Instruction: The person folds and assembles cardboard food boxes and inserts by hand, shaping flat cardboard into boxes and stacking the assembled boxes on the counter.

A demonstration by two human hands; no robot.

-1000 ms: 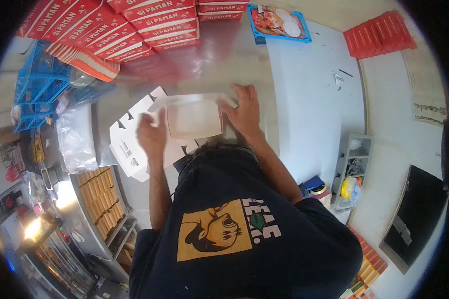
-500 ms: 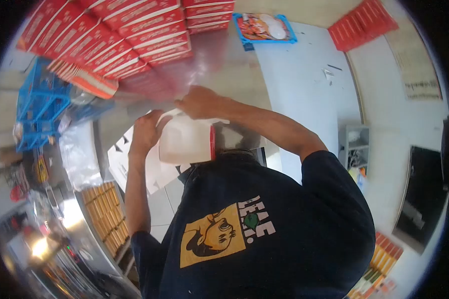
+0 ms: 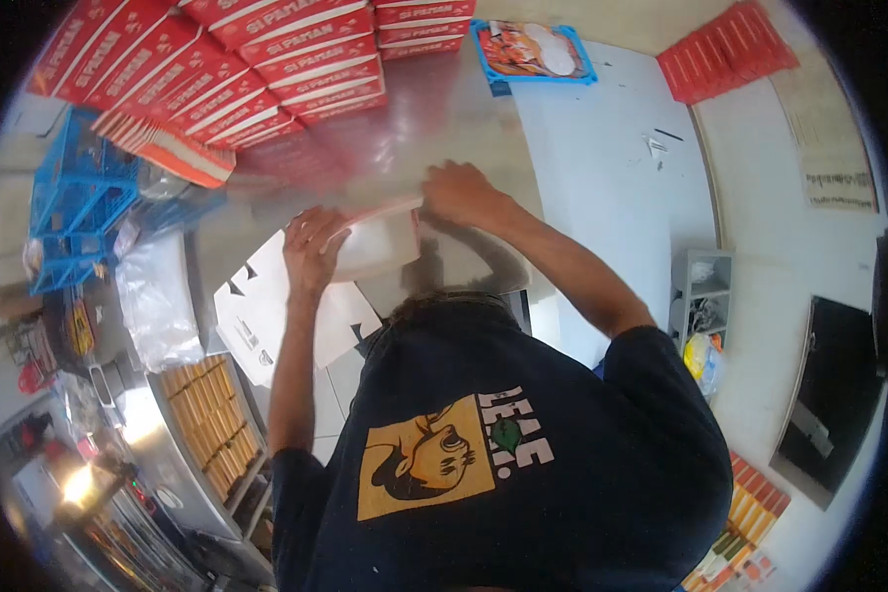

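Note:
A partly folded carton (image 3: 380, 240), white inside with a red edge, lies on the metal table (image 3: 464, 123). My left hand (image 3: 312, 242) grips its left far corner, fingers bent round the wall. At the carton's right far corner is my right hand (image 3: 454, 193), its fingers curled in on the carton's edge. Flat white unfolded card blanks (image 3: 286, 321) lie beneath and to the left of the carton, with dark notches along their edges.
Stacks of red boxes (image 3: 306, 59) stand at the far left. Blue baskets (image 3: 84, 187) and clear plastic bags (image 3: 158, 301) are at the left. A blue tray (image 3: 533, 51) sits at the back, and red packs (image 3: 725, 54) lie at the far right.
My right hand has moved from the carton's left side to its right far corner. The carton's far wall now stands folded between my hands. The view has shifted slightly.

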